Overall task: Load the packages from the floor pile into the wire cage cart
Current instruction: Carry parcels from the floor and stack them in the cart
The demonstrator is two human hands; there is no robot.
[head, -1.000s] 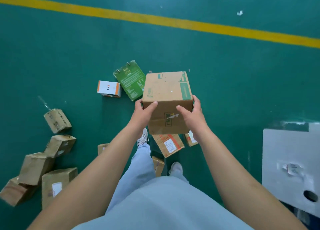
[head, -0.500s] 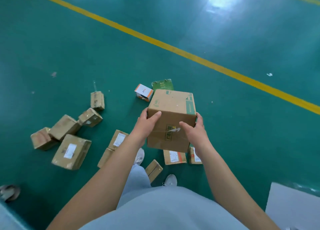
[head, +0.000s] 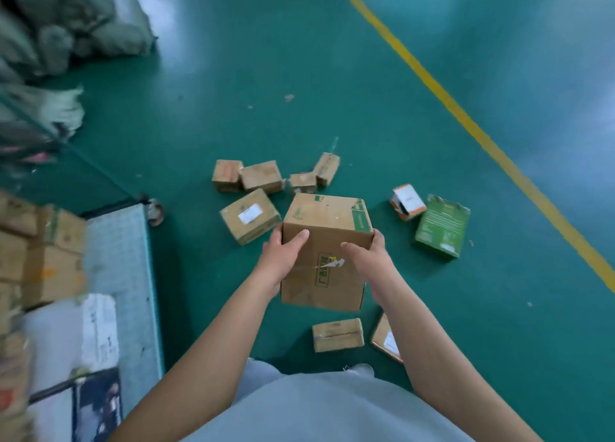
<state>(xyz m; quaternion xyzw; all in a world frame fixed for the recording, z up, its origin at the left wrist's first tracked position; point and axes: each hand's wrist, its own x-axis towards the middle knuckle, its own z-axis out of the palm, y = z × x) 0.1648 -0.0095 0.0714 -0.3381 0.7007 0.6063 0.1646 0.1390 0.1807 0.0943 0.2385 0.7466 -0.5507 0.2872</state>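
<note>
Cart (head: pixel 119 275) at left is cut off by the frame edge; its load of boxes (head: pixel 50 258) is motion-blurred and the labels are unreadable. Grey sacks (head: pixel 66 26) at upper left are blurred. The held carton (head: pixel 326 252) hides the fingers of both hands behind its sides. The right forearm partly covers a labelled parcel (head: pixel 386 338).

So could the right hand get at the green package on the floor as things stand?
Probably not yet: the right hand and left hand both grip the cardboard box. The green package lies unobstructed on the floor.

Brown cardboard box (head: pixel 327 242) held aloft, tilted; other packages (head: pixel 250 215) strewn on floor.
</note>
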